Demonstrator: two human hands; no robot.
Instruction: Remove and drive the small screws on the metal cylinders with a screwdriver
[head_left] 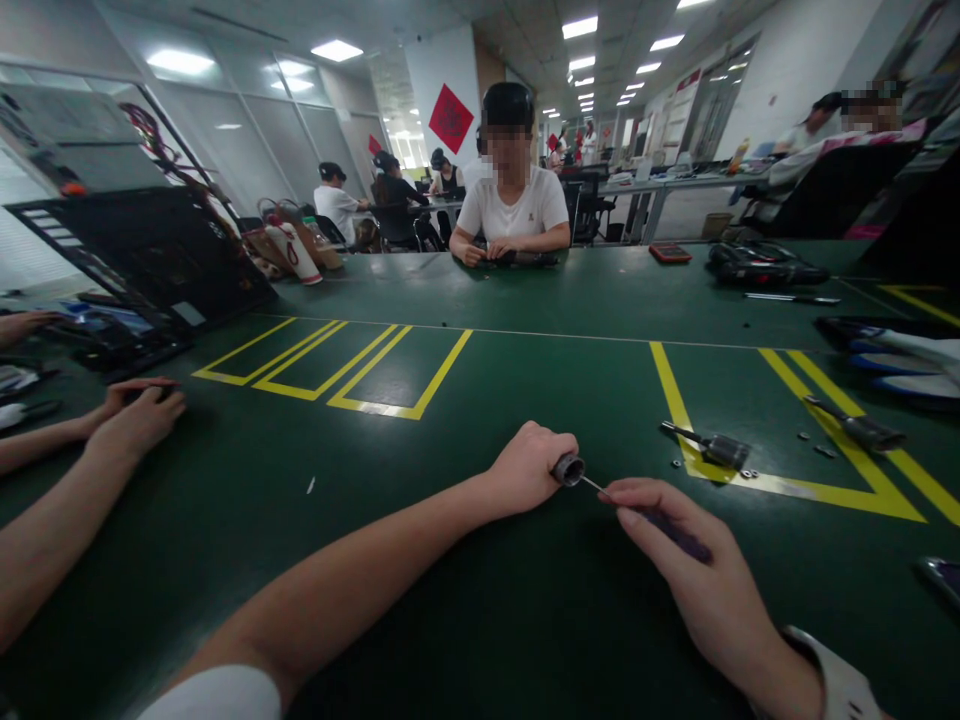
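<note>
My left hand (531, 466) is closed around a dark cylindrical part (568, 470), its round open end facing right. My right hand (686, 550) holds a screwdriver (679, 535) with a dark purple handle between thumb and fingers. The thin metal shaft points up and left, and its tip is at the cylinder's open end; whether it touches the inside is too small to tell. Right of my hands, a dark tool-like part with a metal shaft (724, 450) lies on the green table (420, 620) beside small metal rings (748, 474).
Another similar part (870, 430) lies farther right over yellow tape. A co-worker's hands (142, 415) are at the left, near a large black casing (150, 250). A person (514, 200) sits across the table. A black case (765, 265) stands at the back right.
</note>
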